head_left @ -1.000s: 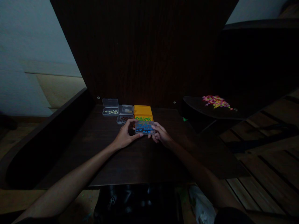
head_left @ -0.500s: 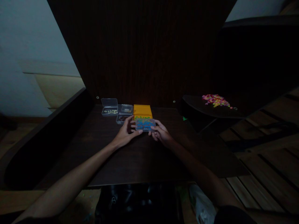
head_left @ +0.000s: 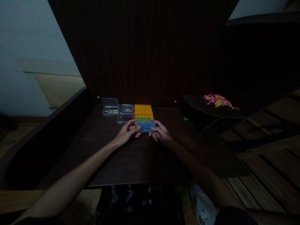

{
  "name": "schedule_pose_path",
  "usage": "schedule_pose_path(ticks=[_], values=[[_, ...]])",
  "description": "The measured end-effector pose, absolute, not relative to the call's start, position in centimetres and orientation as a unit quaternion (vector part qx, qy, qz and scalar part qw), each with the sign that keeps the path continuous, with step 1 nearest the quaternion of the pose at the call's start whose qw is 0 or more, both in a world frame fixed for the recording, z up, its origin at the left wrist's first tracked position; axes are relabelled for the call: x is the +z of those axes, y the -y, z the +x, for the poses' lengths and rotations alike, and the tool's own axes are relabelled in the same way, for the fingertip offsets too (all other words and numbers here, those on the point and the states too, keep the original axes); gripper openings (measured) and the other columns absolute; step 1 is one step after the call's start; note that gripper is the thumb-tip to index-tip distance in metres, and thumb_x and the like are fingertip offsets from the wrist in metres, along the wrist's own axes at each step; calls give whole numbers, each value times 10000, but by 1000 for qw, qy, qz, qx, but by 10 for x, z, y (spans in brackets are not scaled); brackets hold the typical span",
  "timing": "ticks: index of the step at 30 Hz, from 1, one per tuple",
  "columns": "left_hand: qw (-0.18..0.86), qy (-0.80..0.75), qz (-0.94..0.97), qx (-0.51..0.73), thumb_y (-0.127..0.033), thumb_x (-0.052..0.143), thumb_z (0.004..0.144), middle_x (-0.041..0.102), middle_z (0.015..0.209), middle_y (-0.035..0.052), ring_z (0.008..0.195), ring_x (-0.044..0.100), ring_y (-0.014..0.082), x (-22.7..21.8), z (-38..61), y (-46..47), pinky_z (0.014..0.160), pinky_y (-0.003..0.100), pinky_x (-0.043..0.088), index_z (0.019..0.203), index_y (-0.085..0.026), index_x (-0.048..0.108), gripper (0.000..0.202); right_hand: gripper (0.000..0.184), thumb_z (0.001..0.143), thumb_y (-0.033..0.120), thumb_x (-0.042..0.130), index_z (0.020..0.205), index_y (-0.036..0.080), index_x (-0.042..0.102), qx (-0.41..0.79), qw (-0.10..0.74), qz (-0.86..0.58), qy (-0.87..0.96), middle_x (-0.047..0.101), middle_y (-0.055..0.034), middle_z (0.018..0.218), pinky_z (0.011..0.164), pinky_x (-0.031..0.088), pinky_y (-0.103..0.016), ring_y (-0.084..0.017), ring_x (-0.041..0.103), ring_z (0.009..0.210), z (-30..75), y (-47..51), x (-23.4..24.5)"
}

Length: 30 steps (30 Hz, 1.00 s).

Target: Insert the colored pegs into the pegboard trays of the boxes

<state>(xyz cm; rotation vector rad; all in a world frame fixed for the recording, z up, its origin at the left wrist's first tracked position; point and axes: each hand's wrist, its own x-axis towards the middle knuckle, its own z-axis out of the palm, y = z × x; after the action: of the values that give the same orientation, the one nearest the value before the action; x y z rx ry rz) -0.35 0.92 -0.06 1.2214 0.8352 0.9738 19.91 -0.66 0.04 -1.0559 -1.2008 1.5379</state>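
Both hands grip a small clear plastic box of blue beads – the left hand pinching its left edge, the right hand curled around its right edge. It sits low over the dark wooden table, just before an open orange plastic box.

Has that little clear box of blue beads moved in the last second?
Yes. The clear box has slid slightly away from the person, toward the orange box, now overlapping more of its green beads.
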Motion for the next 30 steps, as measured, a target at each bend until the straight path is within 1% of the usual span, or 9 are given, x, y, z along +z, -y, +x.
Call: schedule_pose_path(ticks=[4,13,20,30], values=[[647,-356,516,434,-378,775,693,684,708,2,554,630,121,-1,-3,-10,551,241,487,1187,-141,480,623,565,668,420,644,1122,193,397,622,444,-429,482,652,48,553,300,263,-171,-83,426,283,199,6,0],[654,-354,507,435,-344,766,716,692,741,19,572,643,128,0,-2,-8,557,246,484,1170,-143,489,569,573,690,403,646,1159,188,399,617,447,-427,487,654,46,569,308,255,-173,-81,431,291,200,6,-2],[648,-355,519,430,-349,752,728,676,678,-3,557,633,126,-1,-3,-9,547,243,479,1175,-143,478,564,600,680,399,652,1179,180,401,613,446,-433,488,650,46,565,312,244,-174,-80,432,291,200,4,-4],[648,-362,522,421,-337,738,731,673,649,0,545,616,123,0,-2,-9,550,232,468,1212,-127,451,599,587,675,393,654,1161,179,404,612,452,-438,480,653,40,557,306,235,-172,-79,416,282,199,6,-2]])
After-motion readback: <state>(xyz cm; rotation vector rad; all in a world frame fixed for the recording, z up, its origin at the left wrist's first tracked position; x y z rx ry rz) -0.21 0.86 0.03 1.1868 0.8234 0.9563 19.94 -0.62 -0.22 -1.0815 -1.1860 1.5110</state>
